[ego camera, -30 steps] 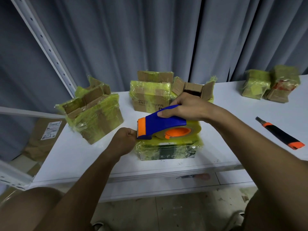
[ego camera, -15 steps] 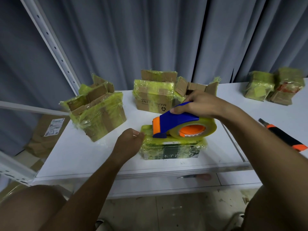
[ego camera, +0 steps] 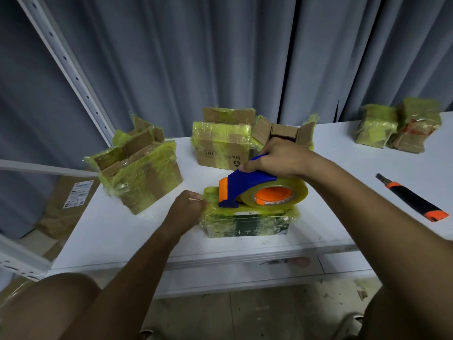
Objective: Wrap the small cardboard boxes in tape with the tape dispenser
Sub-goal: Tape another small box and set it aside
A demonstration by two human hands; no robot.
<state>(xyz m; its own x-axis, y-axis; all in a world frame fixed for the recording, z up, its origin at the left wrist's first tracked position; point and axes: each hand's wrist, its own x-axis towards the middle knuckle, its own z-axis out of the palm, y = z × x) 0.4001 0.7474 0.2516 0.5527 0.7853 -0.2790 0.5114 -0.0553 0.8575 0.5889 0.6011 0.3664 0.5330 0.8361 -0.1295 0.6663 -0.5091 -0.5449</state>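
The right hand (ego camera: pixel 277 157) had its fingers curled tight over the blue handle of the tape dispenser (ego camera: pixel 259 190), and the dispenser sat right on top of the small green box (ego camera: pixel 250 220) near the front edge of the white table (ego camera: pixel 117 231). The left hand (ego camera: pixel 187 207) was bunched against the box's left end, fingers curled in and pinching at the tape-covered corner. Yellowish tape covered that box all round. Behind it stood three more taped cardboard boxes (ego camera: pixel 139 173), flaps up. Off to the right lay a black-and-orange utility knife (ego camera: pixel 414 198), well apart from both hands.
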